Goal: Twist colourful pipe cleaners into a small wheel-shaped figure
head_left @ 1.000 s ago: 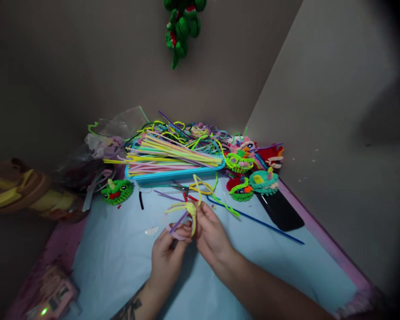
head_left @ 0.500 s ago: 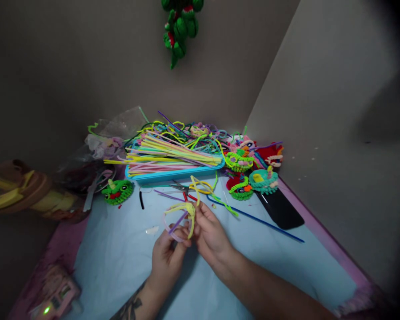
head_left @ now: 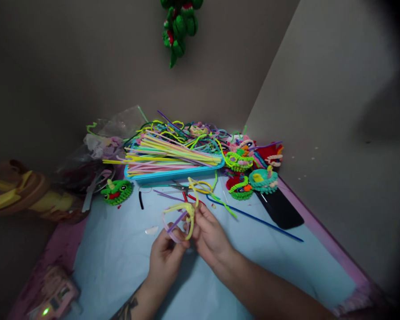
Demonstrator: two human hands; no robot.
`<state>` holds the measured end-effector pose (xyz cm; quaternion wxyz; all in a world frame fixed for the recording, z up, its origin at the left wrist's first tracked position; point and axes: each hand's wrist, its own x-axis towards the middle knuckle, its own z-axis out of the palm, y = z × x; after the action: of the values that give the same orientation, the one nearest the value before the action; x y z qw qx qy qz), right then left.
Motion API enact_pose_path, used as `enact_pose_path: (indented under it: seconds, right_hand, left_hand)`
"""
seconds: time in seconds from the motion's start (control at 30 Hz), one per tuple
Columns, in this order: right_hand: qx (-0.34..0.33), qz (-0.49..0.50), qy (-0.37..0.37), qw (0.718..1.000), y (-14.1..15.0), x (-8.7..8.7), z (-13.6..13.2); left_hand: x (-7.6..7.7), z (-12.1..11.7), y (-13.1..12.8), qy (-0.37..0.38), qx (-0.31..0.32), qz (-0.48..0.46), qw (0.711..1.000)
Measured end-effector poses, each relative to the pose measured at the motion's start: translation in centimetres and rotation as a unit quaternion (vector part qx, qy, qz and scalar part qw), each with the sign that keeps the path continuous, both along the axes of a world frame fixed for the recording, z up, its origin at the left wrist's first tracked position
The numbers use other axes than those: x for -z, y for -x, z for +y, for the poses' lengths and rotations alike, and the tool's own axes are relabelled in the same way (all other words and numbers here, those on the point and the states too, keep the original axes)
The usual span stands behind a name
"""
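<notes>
Between my hands is a small open frame of bent pipe cleaners (head_left: 190,210), yellow and pale pink with a purple strand across it. My left hand (head_left: 166,249) pinches its lower pink part between thumb and fingers. On the other side, my right hand (head_left: 211,231) grips the yellow part, its fingertips near the knot. One yellow end sticks up above the right fingers. Just beyond lie red-handled pliers or scissors (head_left: 186,192), partly hidden behind the frame, and a loop of yellow pipe cleaner (head_left: 203,186).
A blue tray (head_left: 176,174) heaped with pastel pipe cleaners stands at the back. A green fuzzy head (head_left: 117,192) sits left; several finished fuzzy heads (head_left: 240,189) are on the right beside a black phone (head_left: 282,209). A dark blue pipe cleaner (head_left: 260,221) lies across the right side. A pink device (head_left: 58,293) is front left.
The pipe-cleaner frame has tilted slightly in my hands, its upright yellow end shifting a little left. Both hands keep their grip and have barely moved.
</notes>
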<state>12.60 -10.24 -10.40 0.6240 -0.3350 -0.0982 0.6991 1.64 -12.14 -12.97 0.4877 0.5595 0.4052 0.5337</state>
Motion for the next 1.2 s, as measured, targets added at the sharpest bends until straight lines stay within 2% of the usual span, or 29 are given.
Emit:
enact_pose_path:
  seconds: [0.1, 0.3, 0.5, 0.67, 0.87, 1.2]
  right_hand:
    - [0.011, -0.017, -0.006, 1.0, -0.2, 0.2, 0.2]
    - [0.047, -0.033, -0.076, 0.995, -0.4, 0.9, 0.6]
    - [0.023, -0.029, -0.07, 0.997, -0.2, 0.5, 0.4]
    - [0.014, -0.03, -0.064, 0.997, -0.3, 0.2, 0.4]
    - [0.032, -0.055, -0.071, 0.995, -0.4, 0.5, 0.6]
    - [0.045, -0.057, -0.068, 0.995, -0.5, 0.8, 0.6]
  left_hand:
    - [-0.2, 0.3, -0.1, 0.04, -0.004, -0.008, 0.999]
    - [-0.6, 0.8, -0.4, 0.098, 0.015, -0.048, 0.994]
    - [-0.6, 0.8, 0.0, 0.104, -0.012, -0.052, 0.993]
    - [-0.6, 0.9, 0.0, 0.147, -0.039, -0.033, 0.988]
    - [-1.0, 1.2, -0.5, 0.157, -0.061, -0.046, 0.985]
    - [-0.6, 1.1, -0.6, 0.117, -0.006, -0.009, 0.993]
